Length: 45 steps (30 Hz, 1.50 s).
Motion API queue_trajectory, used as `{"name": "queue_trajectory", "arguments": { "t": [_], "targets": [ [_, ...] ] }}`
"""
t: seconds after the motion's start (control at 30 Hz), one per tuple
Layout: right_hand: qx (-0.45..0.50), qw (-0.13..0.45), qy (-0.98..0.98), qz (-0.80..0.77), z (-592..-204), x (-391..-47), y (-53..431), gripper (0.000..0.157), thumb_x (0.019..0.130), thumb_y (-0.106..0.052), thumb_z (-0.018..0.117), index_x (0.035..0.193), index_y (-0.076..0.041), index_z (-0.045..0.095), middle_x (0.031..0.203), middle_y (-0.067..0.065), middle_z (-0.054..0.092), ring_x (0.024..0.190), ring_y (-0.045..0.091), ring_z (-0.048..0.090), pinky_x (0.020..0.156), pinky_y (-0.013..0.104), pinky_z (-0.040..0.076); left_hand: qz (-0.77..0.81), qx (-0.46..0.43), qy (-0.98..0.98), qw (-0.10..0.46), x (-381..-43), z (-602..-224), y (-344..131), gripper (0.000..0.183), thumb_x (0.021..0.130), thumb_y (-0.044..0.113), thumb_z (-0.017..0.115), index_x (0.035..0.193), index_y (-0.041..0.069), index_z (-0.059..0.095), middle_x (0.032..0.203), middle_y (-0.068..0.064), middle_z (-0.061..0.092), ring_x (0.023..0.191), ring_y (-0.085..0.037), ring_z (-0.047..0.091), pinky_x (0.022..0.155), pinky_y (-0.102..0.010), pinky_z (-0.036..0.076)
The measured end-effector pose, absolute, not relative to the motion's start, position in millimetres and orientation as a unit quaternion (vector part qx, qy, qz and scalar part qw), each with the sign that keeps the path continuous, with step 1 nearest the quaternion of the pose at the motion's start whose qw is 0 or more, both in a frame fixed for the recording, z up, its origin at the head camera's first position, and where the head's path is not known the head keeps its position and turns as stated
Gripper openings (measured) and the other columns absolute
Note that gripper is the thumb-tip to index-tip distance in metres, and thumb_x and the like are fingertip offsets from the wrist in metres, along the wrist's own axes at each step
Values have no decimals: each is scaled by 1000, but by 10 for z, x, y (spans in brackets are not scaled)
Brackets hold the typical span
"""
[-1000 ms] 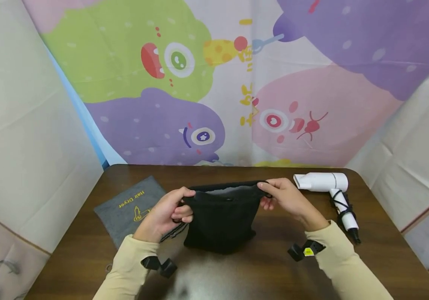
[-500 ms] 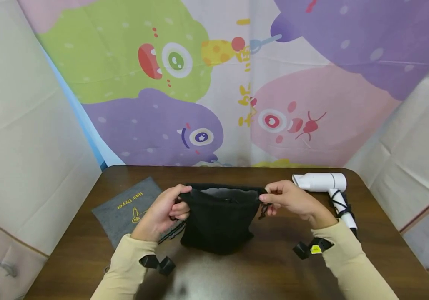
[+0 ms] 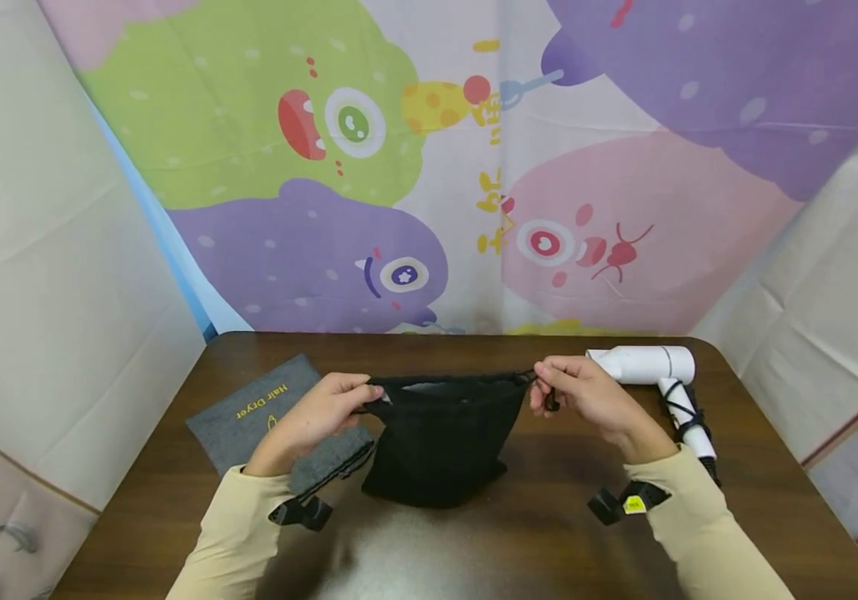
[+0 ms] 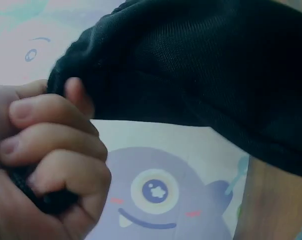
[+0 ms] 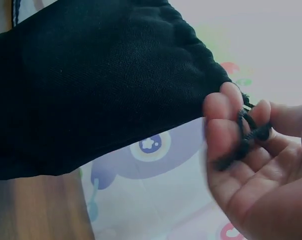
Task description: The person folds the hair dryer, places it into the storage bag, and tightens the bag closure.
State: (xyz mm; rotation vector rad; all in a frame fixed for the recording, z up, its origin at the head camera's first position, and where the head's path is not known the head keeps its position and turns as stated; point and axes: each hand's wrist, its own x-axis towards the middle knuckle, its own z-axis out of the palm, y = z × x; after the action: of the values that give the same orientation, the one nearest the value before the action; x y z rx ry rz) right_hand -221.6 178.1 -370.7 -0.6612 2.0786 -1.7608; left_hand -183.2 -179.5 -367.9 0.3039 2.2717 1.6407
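A black drawstring bag (image 3: 439, 450) stands upright at the middle of the table, its mouth a narrow gap with a light lining showing. At the mouth's left corner my left hand (image 3: 318, 417) grips the rim; in the left wrist view its fingers are curled round dark cord or cloth. My right hand (image 3: 582, 404) pinches the drawstring (image 5: 248, 132) just off the right corner, and a knotted end lies across its fingers in the right wrist view. Whatever the bag holds is hidden.
A grey pouch (image 3: 244, 421) printed "Hair Dryer" lies to the left, partly behind my left arm. A white hair dryer (image 3: 642, 364) with its cord wound round the handle lies at the right back of the brown table (image 3: 519, 550). A cartoon-printed curtain (image 3: 368, 250) hangs behind.
My right hand has shifted from the bag's rim to its drawstring and pulled it rightward. The mouth has narrowed. My left hand has turned and moved slightly left, baring more of the grey pouch.
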Motion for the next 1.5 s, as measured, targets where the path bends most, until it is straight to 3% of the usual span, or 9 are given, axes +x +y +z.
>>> {"name": "queue_trajectory", "arguments": {
  "t": [0.1, 0.2, 0.4, 0.53, 0.7, 0.93, 1.2, 1.5],
  "targets": [
    [-209, 178, 726, -631, -3681, -2186, 1776, 34, 105, -24, 43, 75, -7, 49, 61, -7, 50, 50, 4, 42, 45, 21, 30, 548, 109, 813, 164, -1820, -3670, -1799, 45, 101, 21, 49, 58, 13, 38, 48, 7, 28, 45, -8, 23, 55, -23, 32],
    [-185, 188, 721, -641, -3648, -2148, 1762, 33, 104, -22, 43, 74, -11, 50, 62, -9, 41, 48, 1, 31, 44, 21, 20, 552, 123, 804, 186, -1808, -3689, -1832, 48, 101, 25, 49, 55, 15, 44, 45, 8, 31, 44, -7, 22, 54, -22, 32],
    [-184, 192, 717, -644, -3615, -2094, 1761, 43, 105, -25, 41, 64, -14, 38, 55, -11, 34, 43, 1, 27, 43, 27, 13, 669, 186, 672, 259, -1804, -3769, -1924, 54, 103, 41, 44, 57, 15, 33, 48, 8, 22, 42, -9, 15, 43, -28, 11],
    [-185, 166, 726, -641, -3601, -2087, 1754, 50, 104, -30, 43, 59, -13, 31, 48, -12, 29, 40, 2, 27, 41, 29, 14, 732, 254, 562, 288, -1801, -3788, -1959, 52, 105, 40, 35, 60, 16, 29, 50, 3, 18, 42, -11, 11, 43, -31, 5],
    [-187, 130, 710, -666, -3622, -2089, 1770, 51, 104, -27, 44, 59, -11, 27, 48, -11, 25, 41, 3, 25, 43, 32, 11, 764, 277, 514, 273, -1775, -3771, -1994, 50, 107, 31, 30, 60, 17, 31, 50, 1, 19, 41, -12, 10, 41, -30, 5],
    [-171, 127, 678, -703, -3726, -1995, 1905, 49, 105, -24, 43, 61, -11, 26, 50, -9, 22, 41, 5, 20, 45, 36, 6, 758, 294, 527, 246, -1690, -3862, -2086, 51, 108, 26, 28, 59, 12, 26, 49, -2, 18, 40, -17, 11, 40, -31, 6],
    [-194, 112, 669, -709, -3819, -1836, 2183, 47, 106, -19, 39, 64, -7, 22, 54, 5, 14, 44, 20, 11, 43, 37, 4, 773, 368, 455, 246, -1637, -4016, -2245, 48, 108, 13, 18, 61, 9, 23, 50, -2, 19, 40, -15, 13, 39, -27, 8],
    [-159, 114, 638, -745, -3881, -1701, 2672, 42, 107, -14, 32, 65, -11, 27, 58, 7, 10, 47, 22, 7, 44, 36, 0, 762, 462, 399, 217, -1583, -4179, -2432, 47, 106, 2, 18, 59, 5, 24, 49, -3, 21, 38, -14, 17, 38, -24, 14]
  ]
}}
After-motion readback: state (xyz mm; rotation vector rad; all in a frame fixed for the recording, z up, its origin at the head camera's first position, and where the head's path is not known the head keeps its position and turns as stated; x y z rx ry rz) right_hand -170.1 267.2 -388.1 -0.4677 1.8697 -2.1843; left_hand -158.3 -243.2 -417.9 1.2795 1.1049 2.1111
